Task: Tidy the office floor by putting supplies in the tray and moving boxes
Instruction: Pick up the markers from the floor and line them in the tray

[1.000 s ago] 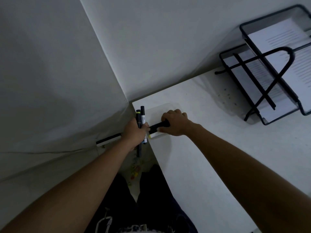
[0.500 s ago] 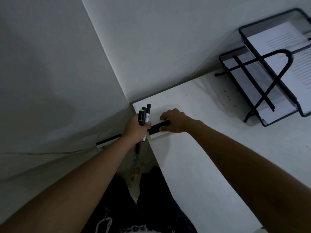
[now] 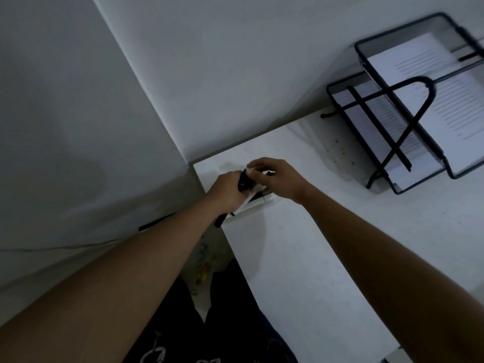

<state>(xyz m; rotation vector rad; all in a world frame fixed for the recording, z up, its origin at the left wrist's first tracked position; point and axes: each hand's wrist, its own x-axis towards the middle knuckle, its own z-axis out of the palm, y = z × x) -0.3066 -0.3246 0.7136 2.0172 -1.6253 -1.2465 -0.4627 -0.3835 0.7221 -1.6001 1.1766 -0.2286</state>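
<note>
Black markers (image 3: 244, 182) — bundled, blurred — above white tray (image 3: 263, 202).

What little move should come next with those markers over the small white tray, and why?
Probably the right hand should pull one of the markers that the left hand grips and lay it in the white tray just below; it seems to touch their top end.

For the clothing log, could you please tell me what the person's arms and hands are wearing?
The left forearm and right forearm are bare to the frame edge, with no sleeves showing. The left hand and right hand wear no gloves; no watch, bracelet or ring is visible in the dim light.
</note>
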